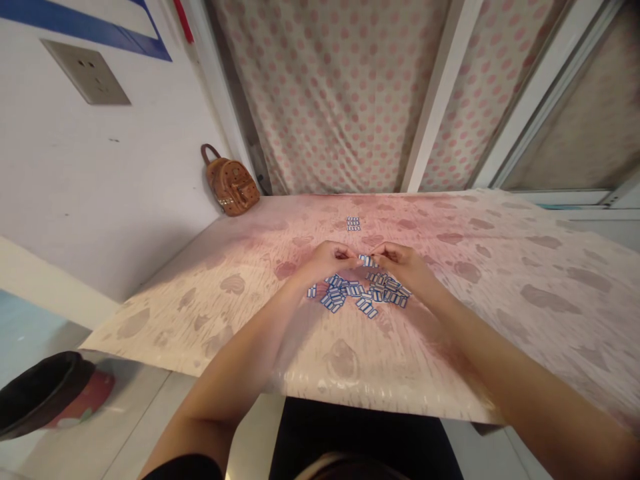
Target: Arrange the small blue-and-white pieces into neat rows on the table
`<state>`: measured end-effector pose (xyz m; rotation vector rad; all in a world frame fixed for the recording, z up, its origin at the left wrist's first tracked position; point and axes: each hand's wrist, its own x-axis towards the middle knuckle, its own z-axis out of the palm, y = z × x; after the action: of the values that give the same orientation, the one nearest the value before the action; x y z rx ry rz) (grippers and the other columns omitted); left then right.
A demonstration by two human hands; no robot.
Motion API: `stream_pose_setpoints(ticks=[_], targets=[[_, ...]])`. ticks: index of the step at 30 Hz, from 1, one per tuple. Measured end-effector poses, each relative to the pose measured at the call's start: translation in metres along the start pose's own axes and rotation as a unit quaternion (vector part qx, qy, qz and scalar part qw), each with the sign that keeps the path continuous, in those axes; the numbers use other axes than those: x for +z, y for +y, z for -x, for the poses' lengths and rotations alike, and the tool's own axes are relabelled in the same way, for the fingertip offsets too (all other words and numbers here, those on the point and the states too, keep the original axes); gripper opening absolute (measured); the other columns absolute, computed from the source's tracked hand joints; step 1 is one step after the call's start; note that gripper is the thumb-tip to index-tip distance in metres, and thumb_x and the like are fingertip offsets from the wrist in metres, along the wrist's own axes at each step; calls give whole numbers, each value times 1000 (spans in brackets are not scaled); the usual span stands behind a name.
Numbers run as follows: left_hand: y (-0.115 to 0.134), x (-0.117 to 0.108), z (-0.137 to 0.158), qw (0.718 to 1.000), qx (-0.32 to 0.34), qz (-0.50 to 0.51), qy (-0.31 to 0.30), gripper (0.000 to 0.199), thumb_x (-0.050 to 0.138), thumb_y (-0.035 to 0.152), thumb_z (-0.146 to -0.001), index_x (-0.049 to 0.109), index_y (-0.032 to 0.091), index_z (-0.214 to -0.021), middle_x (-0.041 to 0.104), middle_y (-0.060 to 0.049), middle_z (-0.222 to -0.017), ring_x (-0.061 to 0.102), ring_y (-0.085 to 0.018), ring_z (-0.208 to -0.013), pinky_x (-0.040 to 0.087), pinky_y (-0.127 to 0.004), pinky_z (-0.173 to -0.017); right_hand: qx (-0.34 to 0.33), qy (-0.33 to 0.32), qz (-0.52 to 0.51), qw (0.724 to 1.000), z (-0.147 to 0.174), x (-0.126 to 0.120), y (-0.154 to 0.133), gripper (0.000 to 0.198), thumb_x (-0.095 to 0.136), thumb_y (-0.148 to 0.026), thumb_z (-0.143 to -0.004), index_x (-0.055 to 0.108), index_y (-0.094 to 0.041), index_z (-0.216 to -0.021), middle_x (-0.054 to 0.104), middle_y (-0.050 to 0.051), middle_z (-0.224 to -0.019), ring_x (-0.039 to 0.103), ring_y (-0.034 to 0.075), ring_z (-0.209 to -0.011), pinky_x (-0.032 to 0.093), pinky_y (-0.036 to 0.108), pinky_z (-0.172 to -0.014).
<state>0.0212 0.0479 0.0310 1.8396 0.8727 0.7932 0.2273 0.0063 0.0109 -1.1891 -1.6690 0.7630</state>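
Observation:
Both hands meet over the middle of the table, just beyond a loose heap of small blue-and-white striped cards (367, 310). Between the fingertips is one striped card (367, 261), raised a little above the heap. My left hand (333, 259) pinches its left side, with the fingers curled. From the other side, my right hand (400, 259) pinches its right end. The heap's cards overlap at various angles, and some lie partly behind the hands. Farther back, a neat block of the same striped cards (353, 224) lies flat.
A patterned cloth (343, 359) covers the table. At its back left corner a small brown backpack (233, 185) leans by the wall. A dark-lined bin (75, 393) stands on the floor at left. Dotted curtains (340, 93) hang behind the table.

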Motion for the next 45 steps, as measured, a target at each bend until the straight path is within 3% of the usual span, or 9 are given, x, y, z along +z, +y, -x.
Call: stream_pose_setpoints(ticks=[4,7,10,18,23,29,33,37,45], targets=[[-4,-30,8,974,-42,-211,71,20,77,35,-67,70,17,-64,65,-2,-61,55,-15,-58,38,-24,-55,20,57,8,998,0,-3,-1,18,58,-37,-80,63,-20,-78,61,0,-68,54,14,-63,42,27,-59],[-12,-46,13,952,-85,-291,34,17,80,31,-61,68,19,-57,61,0,-55,52,-14,-53,31,-24,-50,32,83,18,996,0,-5,-3,18,57,-37,-80,62,-20,-75,59,0,-62,53,15,-60,40,27,-56],[-18,-46,13,955,-95,-281,-11,14,80,29,-59,69,20,-58,61,1,-55,53,-13,-54,30,-23,-48,32,84,19,996,-1,-6,-2,19,56,-37,-80,61,-20,-74,57,-1,-60,53,15,-59,39,27,-56],[-26,-35,7,973,-80,-214,-43,6,72,19,-61,66,17,-62,63,1,-59,56,-12,-56,37,-20,-52,35,90,20,995,0,-5,-3,22,56,-40,-81,58,-20,-71,56,-1,-56,53,14,-56,40,27,-55],[-26,-36,4,992,-99,-84,-6,11,69,17,-64,66,15,-75,68,-1,-65,63,-14,-60,45,-21,-56,52,96,0,994,0,-5,-1,25,59,-44,-80,56,-21,-70,55,-2,-55,50,12,-49,37,25,-49],[-22,-33,3,994,-86,-73,-5,3,67,13,-65,67,14,-69,67,-1,-63,64,-14,-60,45,-21,-57,51,94,25,994,1,-6,-5,24,58,-42,-82,57,-21,-71,55,-2,-53,51,13,-50,37,26,-49],[-22,-27,4,994,-103,-36,6,6,66,15,-66,64,14,-71,66,0,-62,61,-13,-56,42,-20,-52,54,85,20,995,1,-6,-5,21,57,-40,-82,58,-21,-73,56,-2,-54,52,13,-50,38,26,-49],[-24,-28,3,994,-83,-65,11,10,67,22,-69,63,14,-64,60,2,-56,55,-11,-52,36,-20,-49,59,65,-14,996,1,-4,1,17,56,-38,-81,58,-21,-79,59,-3,-59,57,13,-51,42,26,-51],[-30,-32,-1,996,-56,-23,73,12,71,23,-65,66,14,-71,66,-2,-67,59,-14,-62,44,-24,-61,46,58,-3,997,3,0,3,15,56,-36,-81,55,-21,-78,61,-2,-64,59,13,-55,43,26,-54]])
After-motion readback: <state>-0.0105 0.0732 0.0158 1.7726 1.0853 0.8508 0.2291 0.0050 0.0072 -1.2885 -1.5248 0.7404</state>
